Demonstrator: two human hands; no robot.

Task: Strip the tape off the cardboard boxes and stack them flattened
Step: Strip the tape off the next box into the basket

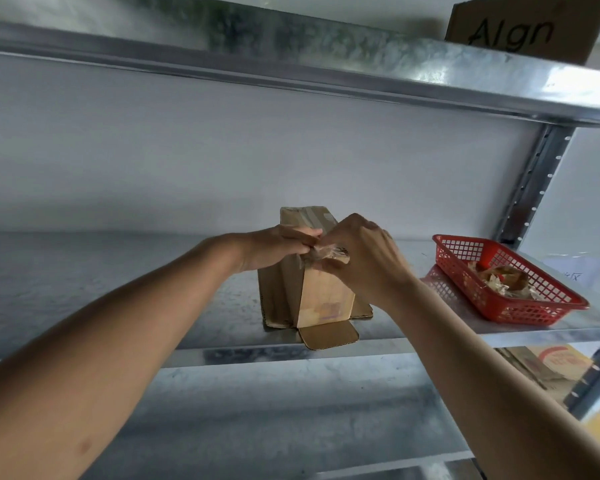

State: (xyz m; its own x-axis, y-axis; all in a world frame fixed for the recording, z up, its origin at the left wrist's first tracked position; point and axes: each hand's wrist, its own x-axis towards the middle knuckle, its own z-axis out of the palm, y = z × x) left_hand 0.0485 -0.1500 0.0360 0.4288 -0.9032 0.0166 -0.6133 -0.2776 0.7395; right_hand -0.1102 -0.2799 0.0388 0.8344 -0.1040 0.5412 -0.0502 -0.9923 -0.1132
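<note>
While the cardboard box [317, 292] stood upright on the metal shelf [118, 306], a crumpled wad of tape [321, 255] was pinched by the left hand [274, 249] and right hand [364, 258]. Stripping looked underway; next it'd probably need dropping in the red basket [499, 271].

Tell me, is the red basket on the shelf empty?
No. The red basket on the metal shelf, right of the cardboard box, holds crumpled clear tape and what looks like a brown tape roll.
</note>
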